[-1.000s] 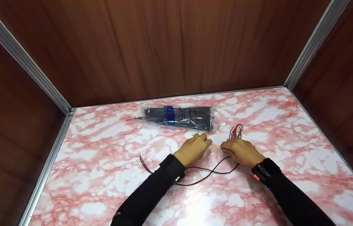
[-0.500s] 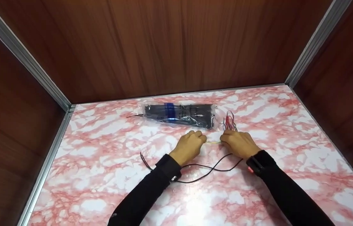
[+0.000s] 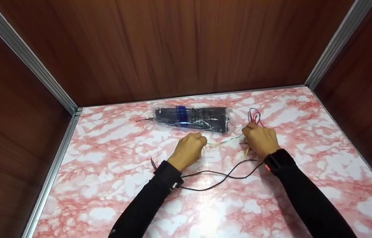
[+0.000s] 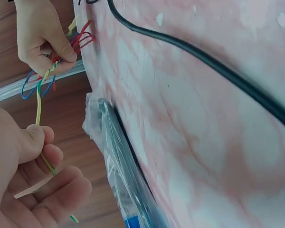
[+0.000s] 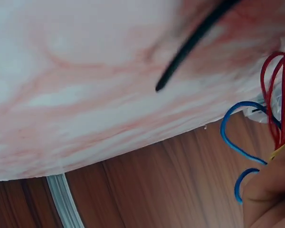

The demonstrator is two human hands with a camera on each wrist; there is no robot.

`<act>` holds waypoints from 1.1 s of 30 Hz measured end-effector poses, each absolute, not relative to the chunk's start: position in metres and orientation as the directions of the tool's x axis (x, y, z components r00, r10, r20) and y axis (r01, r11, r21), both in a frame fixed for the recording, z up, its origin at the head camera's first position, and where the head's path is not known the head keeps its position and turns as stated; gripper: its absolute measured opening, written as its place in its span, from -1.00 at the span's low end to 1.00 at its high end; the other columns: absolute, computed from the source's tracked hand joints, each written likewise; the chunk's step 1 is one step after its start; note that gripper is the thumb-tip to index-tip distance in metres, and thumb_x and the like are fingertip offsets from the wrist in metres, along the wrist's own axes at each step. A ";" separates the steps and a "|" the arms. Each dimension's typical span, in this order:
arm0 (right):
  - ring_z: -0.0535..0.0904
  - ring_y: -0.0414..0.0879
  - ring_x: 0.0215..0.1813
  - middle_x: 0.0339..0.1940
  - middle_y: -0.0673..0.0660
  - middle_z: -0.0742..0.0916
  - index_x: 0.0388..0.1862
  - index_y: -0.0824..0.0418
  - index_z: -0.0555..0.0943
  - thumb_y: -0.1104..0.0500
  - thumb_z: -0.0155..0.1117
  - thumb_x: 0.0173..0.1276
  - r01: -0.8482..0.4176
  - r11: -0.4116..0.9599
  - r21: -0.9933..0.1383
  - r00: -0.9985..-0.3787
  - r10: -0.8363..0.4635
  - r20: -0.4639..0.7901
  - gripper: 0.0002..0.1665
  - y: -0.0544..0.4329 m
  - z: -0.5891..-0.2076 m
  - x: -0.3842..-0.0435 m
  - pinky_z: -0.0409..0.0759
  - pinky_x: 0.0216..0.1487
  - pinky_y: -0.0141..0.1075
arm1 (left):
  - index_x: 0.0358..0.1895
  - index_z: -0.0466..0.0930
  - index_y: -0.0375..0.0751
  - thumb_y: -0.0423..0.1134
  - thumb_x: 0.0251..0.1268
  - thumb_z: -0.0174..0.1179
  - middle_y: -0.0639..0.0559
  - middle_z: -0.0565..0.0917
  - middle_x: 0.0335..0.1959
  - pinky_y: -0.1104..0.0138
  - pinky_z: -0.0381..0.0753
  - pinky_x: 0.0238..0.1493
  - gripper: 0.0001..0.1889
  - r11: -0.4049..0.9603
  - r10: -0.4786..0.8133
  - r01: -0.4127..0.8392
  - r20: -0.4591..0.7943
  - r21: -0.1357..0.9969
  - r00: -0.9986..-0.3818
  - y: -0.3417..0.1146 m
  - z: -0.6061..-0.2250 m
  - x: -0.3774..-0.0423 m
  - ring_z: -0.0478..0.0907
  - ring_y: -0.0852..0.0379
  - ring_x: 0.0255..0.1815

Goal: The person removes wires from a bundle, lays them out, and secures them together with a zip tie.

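A yellow-green wire (image 4: 38, 104) runs between my two hands, slightly slack in the head view. My left hand (image 3: 187, 149) pinches it between thumb and forefinger, and its loose end pokes out below the fingers in the left wrist view. My right hand (image 3: 261, 138) grips a bundle of thin wires; red loops (image 5: 276, 90) and blue loops (image 5: 230, 135) stick out past its fingers. The yellow-green wire comes out of that bundle at the right fingertips. Part of the bundle is hidden inside the right hand.
Behind the hands lies a clear plastic bag (image 3: 192, 119) of black cable ties with a blue band. A black cable (image 3: 205, 190) loops over the marbled table (image 3: 100, 211) below the wrists. Brown wood-grain panels (image 3: 186, 49) enclose the back and sides.
My hands have drawn apart, the left moving left and the right moving up and right. A longer stretch of yellow-green wire now shows between them.
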State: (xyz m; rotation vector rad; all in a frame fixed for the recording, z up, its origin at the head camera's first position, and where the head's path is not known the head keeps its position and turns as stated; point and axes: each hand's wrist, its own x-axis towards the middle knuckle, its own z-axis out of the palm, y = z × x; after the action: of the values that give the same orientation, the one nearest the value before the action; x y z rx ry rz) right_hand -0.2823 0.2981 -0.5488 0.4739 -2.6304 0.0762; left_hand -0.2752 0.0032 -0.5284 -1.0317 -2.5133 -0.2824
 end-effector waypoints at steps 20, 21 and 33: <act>0.63 0.06 0.14 0.07 0.15 0.72 -0.04 0.16 0.71 0.24 0.47 0.11 -0.493 0.757 -0.429 -0.844 -0.296 0.447 -0.63 0.302 -0.555 -0.289 0.56 0.17 -0.01 | -0.45 0.59 -0.14 -0.46 0.14 0.16 -0.02 0.65 -0.39 0.23 0.65 -0.29 -0.87 0.744 0.568 0.662 0.437 0.090 -0.698 -0.001 -0.532 -0.289 0.62 -0.04 -0.35; 0.63 0.05 0.09 0.04 0.13 0.71 -0.07 0.15 0.71 0.22 0.46 0.13 -0.485 0.763 -0.428 -0.849 -0.292 0.441 -0.66 0.301 -0.554 -0.287 0.57 0.12 -0.02 | -0.45 0.59 -0.14 -0.46 0.14 0.16 -0.02 0.65 -0.39 0.23 0.65 -0.29 -0.87 0.743 0.570 0.664 0.435 0.091 -0.697 -0.001 -0.532 -0.289 0.62 -0.03 -0.36; 0.61 0.02 -0.32 -0.34 0.07 0.65 -0.33 0.04 0.68 0.08 0.37 0.21 -0.236 0.911 -0.339 -0.953 -0.149 0.264 -0.91 0.303 -0.556 -0.276 0.56 -0.35 -0.02 | -0.55 0.57 -0.10 -0.38 0.13 0.19 -0.03 0.59 -0.51 0.16 0.62 -0.46 -0.85 0.744 0.581 0.667 0.451 0.043 -0.677 -0.001 -0.538 -0.286 0.61 -0.04 -0.52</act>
State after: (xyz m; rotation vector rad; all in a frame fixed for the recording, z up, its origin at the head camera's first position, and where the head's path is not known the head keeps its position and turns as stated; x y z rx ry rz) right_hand -0.2759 0.3027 -0.5559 0.2904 -2.8404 0.5462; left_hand -0.2856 -0.0011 -0.5377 -0.9538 -2.5310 -0.2850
